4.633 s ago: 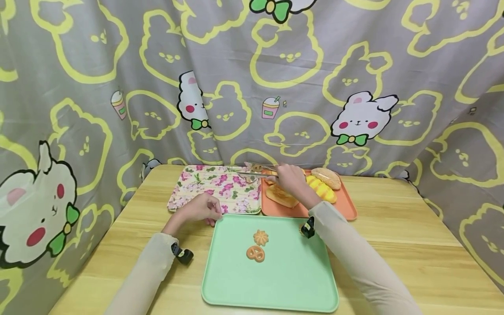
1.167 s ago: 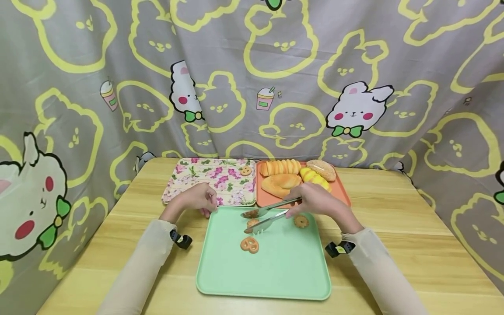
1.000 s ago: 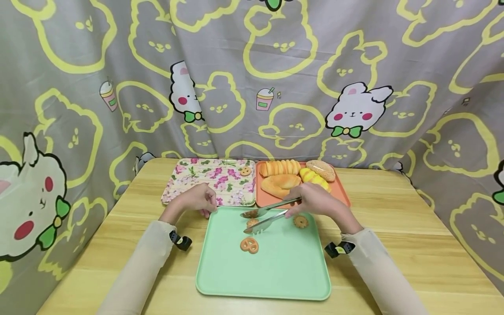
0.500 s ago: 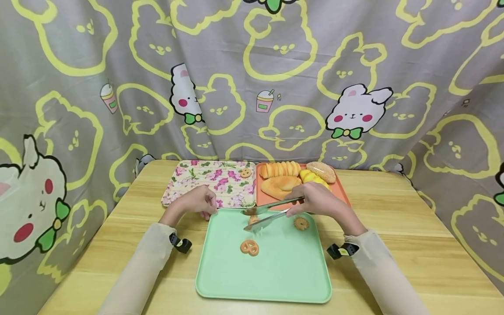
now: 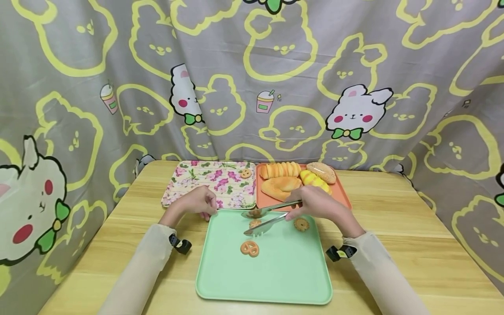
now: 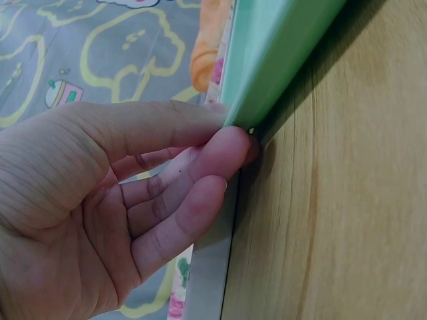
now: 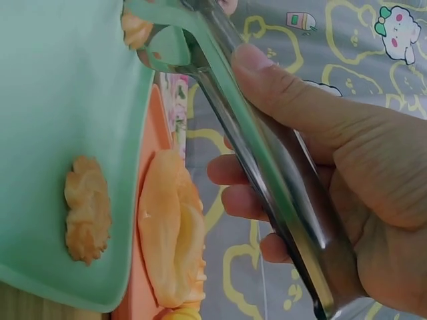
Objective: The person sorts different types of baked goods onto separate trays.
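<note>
My right hand (image 5: pixel 315 202) holds metal tongs (image 5: pixel 271 211) over the back of a mint-green tray (image 5: pixel 264 280). The tongs' tips stand apart around a small flower-shaped cookie (image 5: pixel 255 223), partly hidden by them; whether they touch it I cannot tell. In the right wrist view, the thumb lies along one arm of the tongs (image 7: pixel 267 173) and the fingers curl round the other side. My left hand (image 5: pixel 197 202) pinches the green tray's back left corner, thumb above and forefinger below, as the left wrist view shows. A pretzel cookie (image 5: pixel 250 249) and a scalloped round cookie (image 5: pixel 301 224) lie on this tray.
Behind stands a floral tray (image 5: pixel 189 186) with one round cookie (image 5: pixel 246 173) near its back right corner. Beside it an orange tray (image 5: pixel 344 199) bears several breads, including a yellow striped one (image 5: pixel 315 181). A patterned curtain (image 5: pixel 236 87) borders the wooden table (image 5: pixel 393 227).
The right hand and tongs have come from over the floral tray to the green tray; a round cookie now lies uncovered on the floral tray. Lately the tongs' tips drew slightly together, then apart.
</note>
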`<control>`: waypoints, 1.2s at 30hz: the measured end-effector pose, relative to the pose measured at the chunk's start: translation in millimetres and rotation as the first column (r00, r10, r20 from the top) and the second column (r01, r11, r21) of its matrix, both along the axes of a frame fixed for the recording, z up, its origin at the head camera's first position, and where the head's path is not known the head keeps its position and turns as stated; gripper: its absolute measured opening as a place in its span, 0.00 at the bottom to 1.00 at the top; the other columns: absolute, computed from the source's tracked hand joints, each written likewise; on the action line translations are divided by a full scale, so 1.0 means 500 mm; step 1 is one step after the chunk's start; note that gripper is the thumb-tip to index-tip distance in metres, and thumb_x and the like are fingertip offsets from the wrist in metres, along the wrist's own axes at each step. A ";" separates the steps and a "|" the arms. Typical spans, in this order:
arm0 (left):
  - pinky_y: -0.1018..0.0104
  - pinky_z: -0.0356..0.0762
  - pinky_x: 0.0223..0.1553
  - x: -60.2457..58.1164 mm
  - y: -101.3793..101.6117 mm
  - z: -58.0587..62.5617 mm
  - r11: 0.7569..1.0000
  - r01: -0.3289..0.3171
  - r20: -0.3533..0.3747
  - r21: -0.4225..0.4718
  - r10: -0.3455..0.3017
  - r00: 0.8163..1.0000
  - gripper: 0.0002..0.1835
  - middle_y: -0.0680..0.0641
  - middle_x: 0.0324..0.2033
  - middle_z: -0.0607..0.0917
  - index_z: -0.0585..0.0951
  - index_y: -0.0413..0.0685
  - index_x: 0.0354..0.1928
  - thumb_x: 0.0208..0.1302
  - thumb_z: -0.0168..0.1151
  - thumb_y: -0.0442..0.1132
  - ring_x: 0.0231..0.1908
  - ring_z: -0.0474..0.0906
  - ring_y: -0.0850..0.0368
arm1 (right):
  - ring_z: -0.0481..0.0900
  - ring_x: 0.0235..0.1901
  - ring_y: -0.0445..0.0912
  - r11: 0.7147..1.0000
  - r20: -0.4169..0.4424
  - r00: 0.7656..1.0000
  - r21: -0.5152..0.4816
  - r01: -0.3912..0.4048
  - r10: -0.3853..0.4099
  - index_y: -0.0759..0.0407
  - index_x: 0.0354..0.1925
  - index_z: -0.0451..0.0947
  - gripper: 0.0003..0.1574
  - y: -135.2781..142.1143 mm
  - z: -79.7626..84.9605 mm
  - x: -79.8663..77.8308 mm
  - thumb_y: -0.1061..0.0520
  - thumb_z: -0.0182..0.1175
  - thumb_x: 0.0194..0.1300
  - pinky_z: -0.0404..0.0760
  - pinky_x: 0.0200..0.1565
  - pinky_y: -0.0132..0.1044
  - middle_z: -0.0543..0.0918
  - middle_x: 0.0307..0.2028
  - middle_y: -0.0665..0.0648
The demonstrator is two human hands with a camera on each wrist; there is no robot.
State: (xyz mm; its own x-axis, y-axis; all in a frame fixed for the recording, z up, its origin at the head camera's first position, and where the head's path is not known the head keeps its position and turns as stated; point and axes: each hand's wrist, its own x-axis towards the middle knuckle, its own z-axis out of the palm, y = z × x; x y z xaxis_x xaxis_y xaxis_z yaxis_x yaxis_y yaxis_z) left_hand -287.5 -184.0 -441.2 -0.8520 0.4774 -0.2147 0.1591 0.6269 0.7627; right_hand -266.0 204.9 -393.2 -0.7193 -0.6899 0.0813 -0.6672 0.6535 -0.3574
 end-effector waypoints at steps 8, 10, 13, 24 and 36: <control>0.61 0.87 0.27 -0.002 0.000 0.003 1.000 -0.001 -0.010 0.000 0.001 1.000 0.06 0.45 0.25 0.87 0.83 0.38 0.26 0.61 0.69 0.28 0.20 0.84 0.56 | 0.67 0.22 0.32 1.000 -0.079 0.997 0.003 -0.008 0.008 0.54 0.47 0.90 0.27 -0.008 -0.002 -0.001 0.40 0.76 0.54 0.65 0.24 0.27 0.84 0.28 0.42; 0.61 0.87 0.27 -0.002 0.001 0.005 1.000 0.000 -0.012 0.002 0.000 1.000 0.06 0.45 0.24 0.87 0.83 0.38 0.26 0.61 0.69 0.28 0.20 0.84 0.56 | 0.67 0.21 0.32 1.000 -0.089 0.996 0.000 -0.008 0.008 0.54 0.46 0.90 0.26 -0.008 -0.002 -0.002 0.40 0.76 0.55 0.64 0.24 0.27 0.85 0.27 0.42; 0.61 0.86 0.27 -0.003 0.003 0.007 1.000 0.006 -0.015 0.002 -0.006 1.000 0.06 0.45 0.24 0.87 0.82 0.39 0.26 0.61 0.69 0.28 0.20 0.84 0.55 | 0.66 0.21 0.32 1.000 -0.101 0.995 -0.013 -0.013 0.011 0.54 0.47 0.90 0.26 -0.007 -0.002 -0.002 0.40 0.76 0.55 0.64 0.23 0.27 0.85 0.28 0.43; 0.61 0.87 0.28 -0.003 0.001 0.005 1.000 -0.005 -0.003 0.004 0.005 1.000 0.06 0.45 0.25 0.87 0.83 0.38 0.26 0.61 0.69 0.28 0.20 0.84 0.56 | 0.70 0.22 0.30 0.997 -0.124 0.992 -0.075 -0.031 0.022 0.53 0.46 0.90 0.26 0.000 0.002 -0.005 0.39 0.75 0.55 0.70 0.25 0.27 0.85 0.29 0.43; 0.61 0.86 0.27 0.000 0.000 -0.001 1.000 0.001 0.001 0.016 -0.001 1.000 0.07 0.46 0.25 0.87 0.82 0.38 0.26 0.61 0.69 0.28 0.20 0.84 0.56 | 0.73 0.22 0.31 0.988 -0.159 0.985 -0.149 0.036 -0.060 0.52 0.48 0.89 0.23 0.009 0.015 0.000 0.42 0.74 0.57 0.71 0.24 0.29 0.87 0.31 0.43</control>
